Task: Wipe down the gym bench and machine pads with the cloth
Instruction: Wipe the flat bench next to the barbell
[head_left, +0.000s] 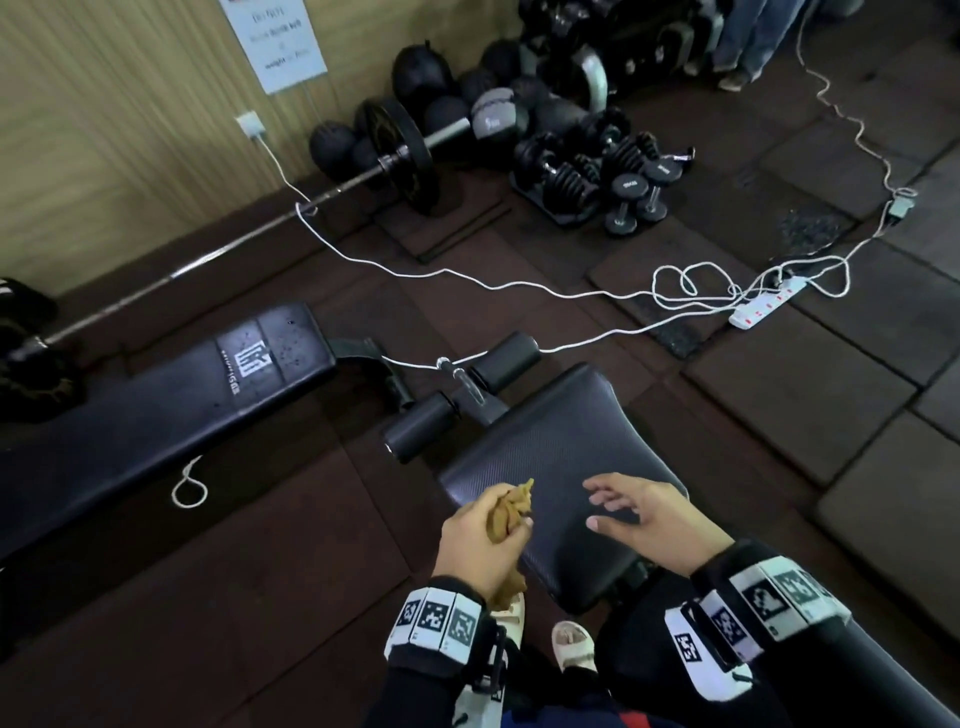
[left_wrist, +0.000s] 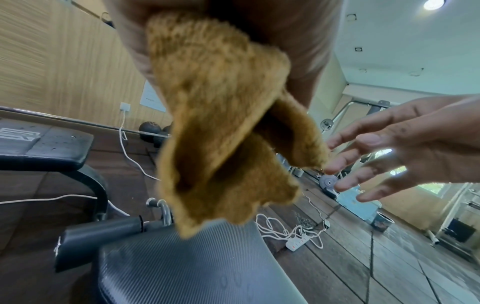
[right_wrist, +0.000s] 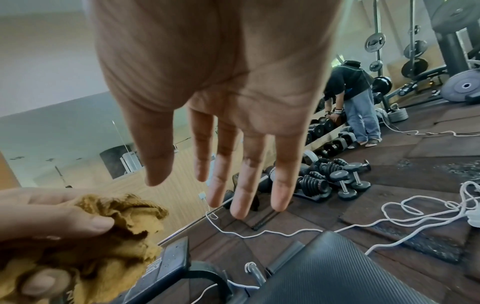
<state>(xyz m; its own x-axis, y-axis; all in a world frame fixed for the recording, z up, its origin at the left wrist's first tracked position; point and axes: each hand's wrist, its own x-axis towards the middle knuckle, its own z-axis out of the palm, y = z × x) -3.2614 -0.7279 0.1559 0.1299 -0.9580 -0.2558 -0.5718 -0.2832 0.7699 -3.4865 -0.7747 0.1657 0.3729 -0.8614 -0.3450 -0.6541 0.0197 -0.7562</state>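
We look down at our two hands above a padded seat (head_left: 561, 441), each wrist wrapped in a band with black-and-white square markers. Our left hand (head_left: 480, 527) grips a bunched mustard-yellow cloth (head_left: 511, 512), fingers and thumb curled round it; the cloth hangs just above the near left edge of the seat, and we cannot tell whether it touches. Our right hand (head_left: 644, 512) hovers beside it over the seat, fingers spread and relaxed, holding nothing. Just past the seat sit two black foam rollers (head_left: 506, 356) on a metal post. To the left lies a second, flat black bench (head_left: 171, 395) with a white logo. A white cable (head_left: 467, 275) trails across the dark floor tiles to a power strip (head_left: 769, 304) on the right. Farther off, a barbell (head_left: 322, 195), dumbbells (head_left: 639, 189) and dark exercise balls (head_left: 421, 73) rest along a wood-panelled wall.
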